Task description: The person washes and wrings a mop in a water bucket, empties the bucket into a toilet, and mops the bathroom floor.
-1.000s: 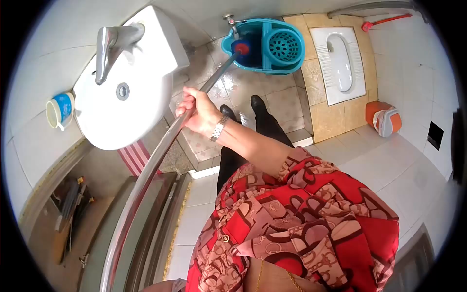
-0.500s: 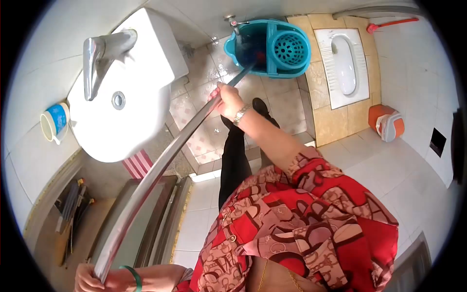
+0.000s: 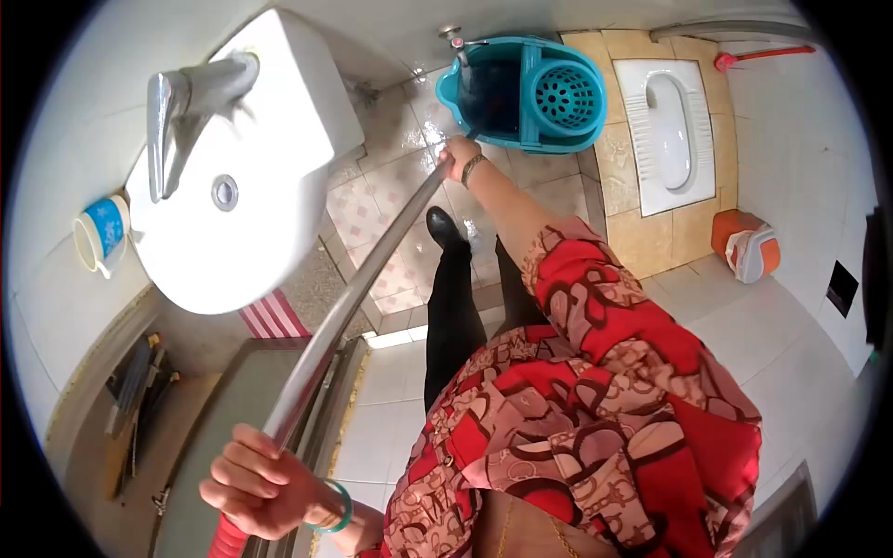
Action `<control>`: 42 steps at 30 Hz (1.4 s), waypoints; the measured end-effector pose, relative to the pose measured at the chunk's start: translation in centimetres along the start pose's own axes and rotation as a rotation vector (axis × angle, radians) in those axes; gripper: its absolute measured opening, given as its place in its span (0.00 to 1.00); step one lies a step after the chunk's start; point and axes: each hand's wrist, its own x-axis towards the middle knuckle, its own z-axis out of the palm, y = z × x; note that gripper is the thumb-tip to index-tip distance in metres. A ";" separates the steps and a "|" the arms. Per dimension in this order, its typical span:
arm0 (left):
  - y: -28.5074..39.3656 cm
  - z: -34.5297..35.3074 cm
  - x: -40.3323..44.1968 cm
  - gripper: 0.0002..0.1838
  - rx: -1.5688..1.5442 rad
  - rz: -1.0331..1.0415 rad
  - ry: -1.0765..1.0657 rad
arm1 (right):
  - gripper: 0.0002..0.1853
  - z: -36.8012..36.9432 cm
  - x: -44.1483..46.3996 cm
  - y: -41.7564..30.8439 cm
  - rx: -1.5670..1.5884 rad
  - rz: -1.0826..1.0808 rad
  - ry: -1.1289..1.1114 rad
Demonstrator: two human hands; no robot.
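Note:
A long metal mop handle (image 3: 363, 288) slants from the lower left up to the teal mop bucket (image 3: 446, 91). My left hand (image 3: 265, 484), with a green bangle at the wrist, is closed round its upper part, and a red grip (image 3: 226, 539) shows below that hand. Further down, near the bucket's front rim, my right hand (image 3: 459, 156) is wrapped round the handle. Dark water (image 3: 493, 98) fills the left side of the bucket; no mop head is visible there. A round slotted wringer basket (image 3: 566, 98) occupies the bucket's right side.
At left is a white washbasin (image 3: 270, 186) with a tap (image 3: 200, 102). A wall tap (image 3: 459, 44) stands over the bucket. A squat toilet (image 3: 668, 139) and an orange bin (image 3: 744, 246) lie to the right. The tiled floor (image 3: 400, 209) looks wet.
The mop handle has moved forward towards the bucket. Both hands have gone up and right in view, and the red grip now shows below my left hand. A red patch in the water is gone from sight.

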 end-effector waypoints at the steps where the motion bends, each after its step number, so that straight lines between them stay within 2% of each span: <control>1: 0.2 -0.8 -0.5 0.18 -0.014 -0.028 0.109 | 0.05 -1.3 0.8 0.3 0.031 0.014 0.001; 2: 0.4 -1.5 -0.7 0.18 -0.032 -0.038 0.216 | 0.04 -1.3 0.8 0.3 0.060 0.020 -0.015; 5: 2.1 -4.2 -2.9 0.18 -0.098 -0.041 0.267 | 0.05 -1.4 0.5 0.2 0.219 0.315 0.144; 6: 2.7 -5.9 -3.7 0.18 -0.130 -0.054 0.307 | 0.05 -1.5 0.0 0.8 0.205 0.316 0.148; 8: 4.3 -9.5 -5.6 0.18 -0.220 -0.047 0.379 | 0.06 -1.3 -1.4 2.6 0.268 0.455 0.120; 9: 5.5 -10.5 -6.4 0.19 -0.269 -0.041 0.408 | 0.06 -1.4 -2.1 3.2 0.261 0.455 0.120; 11: 7.0 -14.9 -8.6 0.19 -0.254 0.014 0.555 | 0.06 -0.7 -3.2 6.3 0.189 0.314 0.121; 12: 7.4 -17.4 -9.8 0.20 -0.259 0.075 0.734 | 0.07 -0.7 -3.4 8.4 0.157 0.276 0.072; 13: 7.9 -20.7 -10.9 0.20 -0.270 0.080 0.739 | 0.07 -0.5 -3.8 10.8 0.126 0.242 0.019; 15: 8.3 -27.8 -13.2 0.20 0.143 0.085 1.189 | 0.06 1.2 -6.8 13.3 0.124 0.285 0.125; 17: 8.2 -30.1 -14.5 0.19 0.273 0.049 1.286 | 0.07 1.0 -9.1 13.7 0.127 0.315 0.091; 18: 8.2 -35.2 -15.3 0.19 0.268 0.019 1.297 | 0.08 1.9 -10.4 15.9 0.104 0.273 0.089; 20: 8.3 -40.5 -16.9 0.18 0.256 -0.002 1.308 | 0.08 2.8 -13.4 17.7 0.110 0.283 0.077; 22: 8.0 -43.6 -16.8 0.14 0.410 0.002 1.674 | 0.09 3.6 -16.8 19.1 0.121 0.297 0.073; 27: 6.7 -52.8 -18.6 0.11 0.375 -0.152 1.739 | 0.11 4.2 -23.0 20.8 0.103 0.264 -0.025; 30: 4.2 -56.0 -20.6 0.08 0.503 -0.378 1.763 | 0.16 3.7 -26.4 21.1 0.097 0.264 -0.119; 32: 2.2 -58.9 -22.0 0.08 0.425 -0.405 1.754 | 0.15 4.1 -28.2 20.9 0.076 0.214 -0.087; 33: 1.4 -59.4 -22.0 0.08 0.355 -0.416 1.755 | 0.14 4.2 -28.8 20.9 0.082 0.201 -0.090; 34: 1.1 -59.8 -22.5 0.07 0.421 -0.506 1.645 | 0.14 4.3 -29.3 21.0 0.082 0.186 -0.082; 37: -1.4 -63.0 -24.1 0.06 0.314 -0.543 1.544 | 0.13 4.3 -30.7 21.0 0.041 0.171 -0.059; 39: -3.4 -64.3 -24.0 0.06 0.269 -0.557 1.506 | 0.19 4.3 -31.3 20.5 0.009 0.132 -0.082; 40: -4.2 -64.9 -24.1 0.06 0.237 -0.565 1.476 | 0.19 4.1 -30.8 20.4 0.002 0.115 -0.089; 42: -5.3 -60.8 -21.7 0.05 0.244 -0.545 1.504 | 0.19 4.1 -30.5 19.6 0.012 0.089 -0.074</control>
